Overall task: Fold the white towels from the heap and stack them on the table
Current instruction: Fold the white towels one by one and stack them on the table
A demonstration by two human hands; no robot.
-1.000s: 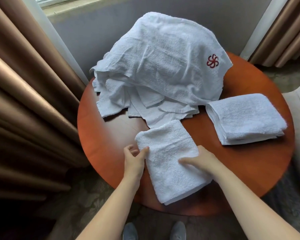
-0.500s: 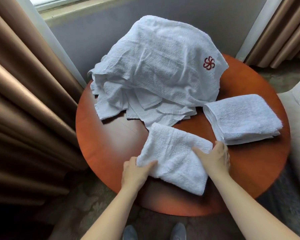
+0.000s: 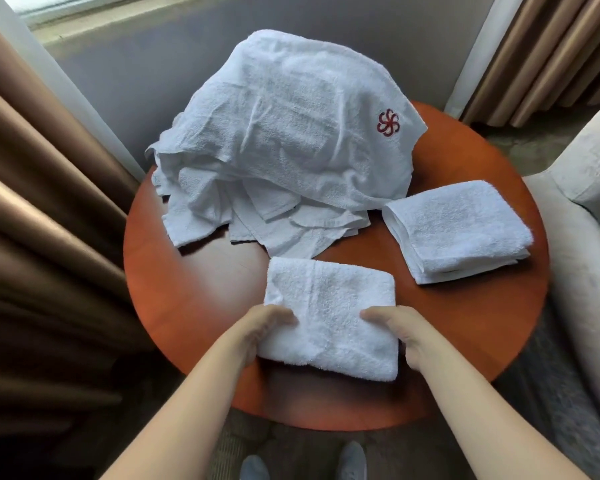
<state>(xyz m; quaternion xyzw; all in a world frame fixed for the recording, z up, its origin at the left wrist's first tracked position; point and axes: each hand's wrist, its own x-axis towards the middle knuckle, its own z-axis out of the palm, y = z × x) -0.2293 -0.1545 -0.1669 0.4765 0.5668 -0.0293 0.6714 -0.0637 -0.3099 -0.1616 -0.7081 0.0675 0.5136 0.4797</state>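
Observation:
A folded white towel lies on the near part of the round reddish-brown table. My left hand grips its near left edge, thumb on top and fingers under the cloth. My right hand grips its right edge the same way. Behind it sits the heap of unfolded white towels, the top one bearing a red embroidered logo. A stack of folded white towels rests on the table's right side.
Brown curtains hang close along the left, and more curtains at the back right. A pale upholstered armchair stands against the table's right edge. A grey wall under a window sill is behind the heap. My feet show below the table.
The folded towel has been turned from a diagonal lie to square with the table's front. Both hands have shifted from its top and corners to gripping its left and right edges.

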